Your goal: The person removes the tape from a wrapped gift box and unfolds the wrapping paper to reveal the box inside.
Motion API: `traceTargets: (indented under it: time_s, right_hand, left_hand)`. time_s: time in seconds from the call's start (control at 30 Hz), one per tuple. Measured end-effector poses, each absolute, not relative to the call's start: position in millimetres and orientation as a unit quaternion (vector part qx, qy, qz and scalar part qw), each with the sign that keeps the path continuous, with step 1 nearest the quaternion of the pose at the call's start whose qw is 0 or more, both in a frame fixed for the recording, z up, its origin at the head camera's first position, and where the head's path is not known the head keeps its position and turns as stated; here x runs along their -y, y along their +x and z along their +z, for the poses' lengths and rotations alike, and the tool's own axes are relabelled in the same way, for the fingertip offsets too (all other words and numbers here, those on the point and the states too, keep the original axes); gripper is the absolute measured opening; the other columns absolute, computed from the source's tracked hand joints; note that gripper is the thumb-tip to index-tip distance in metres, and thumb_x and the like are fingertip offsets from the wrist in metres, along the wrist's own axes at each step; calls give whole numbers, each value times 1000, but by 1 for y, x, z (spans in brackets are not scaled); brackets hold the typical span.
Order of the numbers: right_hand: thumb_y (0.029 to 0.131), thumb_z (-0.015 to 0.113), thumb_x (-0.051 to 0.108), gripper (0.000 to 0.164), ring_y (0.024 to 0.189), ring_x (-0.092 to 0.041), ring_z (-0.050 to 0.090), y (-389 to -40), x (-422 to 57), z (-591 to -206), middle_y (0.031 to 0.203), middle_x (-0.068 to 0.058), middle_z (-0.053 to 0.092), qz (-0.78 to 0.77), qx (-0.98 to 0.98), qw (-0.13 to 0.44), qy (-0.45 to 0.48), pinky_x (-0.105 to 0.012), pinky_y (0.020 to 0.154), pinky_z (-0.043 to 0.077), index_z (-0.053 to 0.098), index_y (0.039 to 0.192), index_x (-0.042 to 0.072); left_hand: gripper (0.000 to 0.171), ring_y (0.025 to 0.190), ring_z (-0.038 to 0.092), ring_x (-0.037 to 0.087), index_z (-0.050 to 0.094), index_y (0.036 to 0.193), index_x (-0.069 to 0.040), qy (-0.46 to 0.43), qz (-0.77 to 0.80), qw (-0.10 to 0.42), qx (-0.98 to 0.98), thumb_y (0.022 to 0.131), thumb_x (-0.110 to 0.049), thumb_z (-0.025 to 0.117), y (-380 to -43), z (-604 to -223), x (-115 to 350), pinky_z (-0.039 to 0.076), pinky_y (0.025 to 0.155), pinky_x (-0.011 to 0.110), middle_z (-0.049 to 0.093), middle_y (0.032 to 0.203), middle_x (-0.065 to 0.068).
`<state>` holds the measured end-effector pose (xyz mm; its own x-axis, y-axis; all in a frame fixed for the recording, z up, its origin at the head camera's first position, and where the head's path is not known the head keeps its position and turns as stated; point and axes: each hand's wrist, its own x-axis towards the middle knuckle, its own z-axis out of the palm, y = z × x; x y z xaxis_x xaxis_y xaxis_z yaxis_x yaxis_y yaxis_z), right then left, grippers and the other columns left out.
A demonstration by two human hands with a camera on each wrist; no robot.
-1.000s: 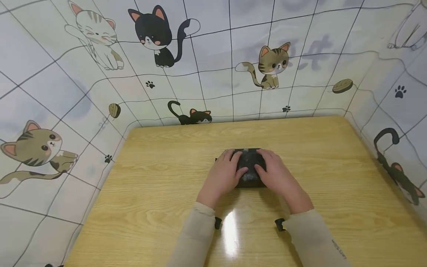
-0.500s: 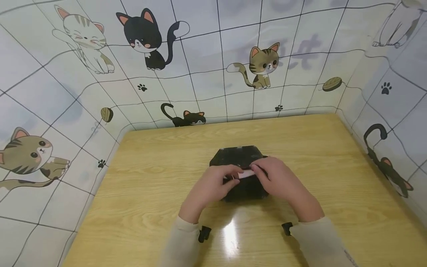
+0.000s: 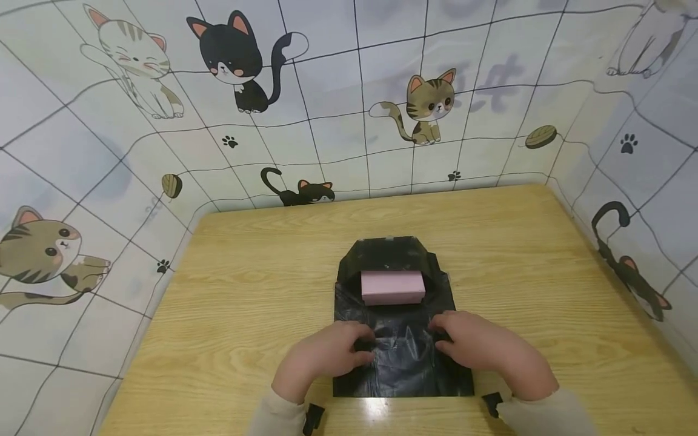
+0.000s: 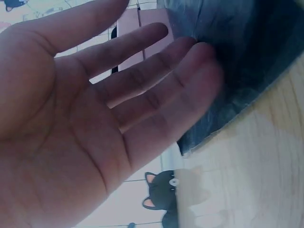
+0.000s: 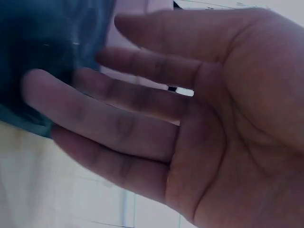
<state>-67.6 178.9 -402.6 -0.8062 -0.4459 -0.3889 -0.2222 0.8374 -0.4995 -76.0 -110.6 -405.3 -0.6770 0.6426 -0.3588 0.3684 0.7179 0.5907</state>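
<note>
A small pink box (image 3: 392,287) lies near the middle of a creased black wrapping sheet (image 3: 403,375) in the head view. The sheet's far part stays folded up behind the box, while its near part is spread flat toward me. My left hand (image 3: 327,351) is over the left side of that near part, fingers relaxed. Opposite it, my right hand (image 3: 482,345) is over the right side. Both wrist views show loosely extended fingers with nothing held in the palms. Whether the fingertips touch the sheet, I cannot tell.
The wooden table (image 3: 256,272) extends around the sheet on all sides. Walls covered in cat-patterned sheeting (image 3: 338,133) enclose it at the back, left and right. Small black pieces (image 3: 313,418) show at both sleeve cuffs.
The compact black package has been unfolded: its near flap came down toward me, exposing the pink box. Both hands moved from the package's top toward me and spread apart.
</note>
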Motion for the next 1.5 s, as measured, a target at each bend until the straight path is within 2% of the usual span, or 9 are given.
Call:
traceTargets:
  time_s: [0.27,0.43,0.57,0.7,0.9,1.03,1.13,1.3,1.5]
  right_hand:
    - [104,62,6,42,125,-42,68,-87,-176,-407,138,-28,66,-217,-944,166,-185,-58,103,56,57,141,-12]
    - [106,53,4,44,85,-25,70,-102,-180,-405,119,-26,72,-245,-944,156,-155,-45,79,57,49,148,-12]
    - [108,47,3,50,70,-25,60,-111,-179,-403,105,-22,71,-266,-941,146,-149,-45,81,53,42,155,-9]
    - [107,45,1,50,107,-41,71,-117,-175,-401,134,-29,67,-268,-942,117,-164,-57,103,55,43,155,-10]
    - [108,41,4,54,145,-51,50,-144,-170,-391,162,-36,42,-290,-939,95,-159,-66,118,43,35,159,-13]
    - [110,34,9,58,103,-40,69,-177,-170,-386,163,-35,41,-316,-936,103,-119,-57,108,50,27,163,-11]
    - [110,32,12,59,76,-28,59,-201,-168,-382,154,-32,54,-341,-929,118,-81,-49,88,52,24,166,-6]
    - [110,34,10,56,99,-29,74,-228,-162,-384,130,-26,72,-368,-915,147,-70,-42,86,57,32,164,-3]
    - [105,35,2,52,59,-15,44,-242,-169,-393,139,-30,61,-327,-929,136,-105,-33,65,42,47,156,-5]
  left_hand:
    - [37,92,69,14,65,139,-1,234,319,207,-895,109,-22,61,-114,-421,117,59,85,35,74,124,12]
    - [44,94,70,17,58,148,-1,181,378,169,-892,111,-23,57,-128,-416,115,60,79,35,71,128,15]
    - [47,103,72,23,53,153,-2,173,393,157,-889,111,-22,56,-134,-414,111,61,83,39,65,141,17]
    - [50,116,71,30,48,157,-1,177,394,134,-892,111,-19,55,-143,-410,105,62,93,45,51,160,18]
    - [57,127,66,35,39,163,-3,156,387,101,-903,111,-21,54,-179,-390,99,58,102,52,37,170,19]
    - [61,133,66,37,33,167,-7,97,453,123,-878,112,-26,52,-211,-378,94,57,109,50,43,167,21]
    - [62,141,60,38,28,169,-8,48,537,150,-828,113,-26,50,-233,-373,88,54,114,48,45,165,22]
    - [60,153,48,35,26,169,-9,17,560,179,-809,114,-24,47,-253,-377,81,48,120,48,32,173,18]
    - [55,158,38,37,30,167,-7,67,488,215,-843,113,-14,38,-254,-396,92,39,126,54,30,173,19]
